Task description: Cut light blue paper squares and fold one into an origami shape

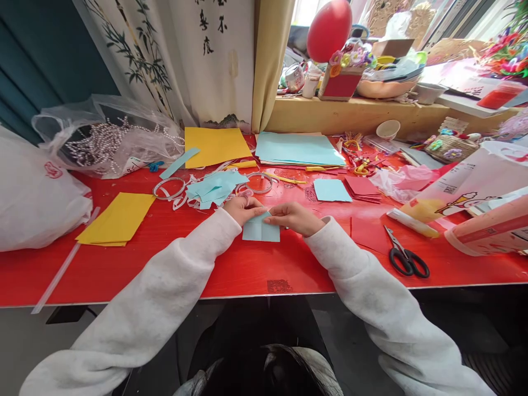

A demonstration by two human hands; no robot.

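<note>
A small light blue paper [261, 231] with crease lines lies on the red table [243, 269], its upper part between my two hands. My left hand [243, 209] pinches its upper left edge, thumb and fingers together. From the right, my right hand [293, 217] grips the upper right part of the same paper with thumb and forefinger. Just beyond my left hand is a loose heap of light blue paper pieces [214, 187]. A square light blue stack [332, 190] rests to the right, beside a stack of red squares [363, 188].
Black-handled scissors [406, 259] lie at the right near the table edge. Yellow sheets [119, 219] and a clear strip [61, 269] are at the left. Larger yellow [218, 144] and blue sheets [297, 148] lie at the back. Plastic bags [37, 192] stand at the far left.
</note>
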